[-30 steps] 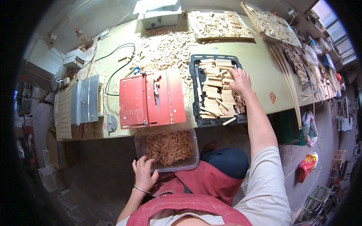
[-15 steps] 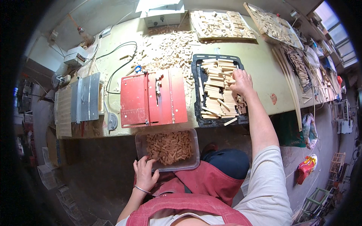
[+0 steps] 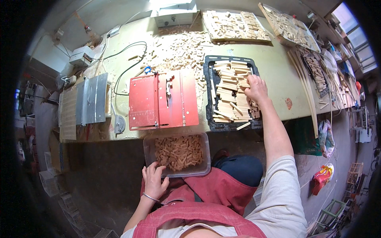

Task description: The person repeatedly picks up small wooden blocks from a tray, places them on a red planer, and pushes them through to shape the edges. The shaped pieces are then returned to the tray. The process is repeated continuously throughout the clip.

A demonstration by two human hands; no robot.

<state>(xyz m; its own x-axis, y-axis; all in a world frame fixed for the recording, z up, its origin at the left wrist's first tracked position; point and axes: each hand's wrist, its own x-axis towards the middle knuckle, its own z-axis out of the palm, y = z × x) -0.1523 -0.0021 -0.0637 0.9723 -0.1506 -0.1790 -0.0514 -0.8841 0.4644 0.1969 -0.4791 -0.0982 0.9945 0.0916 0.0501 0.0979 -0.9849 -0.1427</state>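
A: Your right hand (image 3: 257,88) lies palm down on the slats (image 3: 230,92) in the black tray (image 3: 207,95), fingers curled into the pile. Closed on a slat or only resting? Can't tell; the knuckles hide it.

B: And your left hand (image 3: 153,180)?

A: Fingers spread over the near left corner of the tub (image 3: 203,152) on your lap, thumb on the outer wall. It steadies the tub; nothing is pinched.

B: How far along, by your reading?

A: Partway, I'd judge. The tub, just ahead of your left fingers, is well covered with short blocks (image 3: 177,151). Under your right palm the tray is heaped with uncut slats, so plenty is left. One slat (image 3: 243,126) hangs over the tray's near rim, below your wrist.

B: The saw?

A: The red saw table (image 3: 162,101) sits left of your right hand, between tray and tub. No slat lies on it.

B: Other stock?

A: Loose offcuts (image 3: 180,47) are scattered beyond the saw. Two flat boards of laid-out pieces (image 3: 234,25) sit past your right fingertips at the far edge.

B: Packages, labels?

A: A white box unit (image 3: 174,15) is at the far edge beyond the saw, its markings too small to make out. A red and yellow bag (image 3: 323,174) lies on the floor, well right of your elbow. A pale plastic bag (image 3: 324,135) hangs off the bench edge above it.
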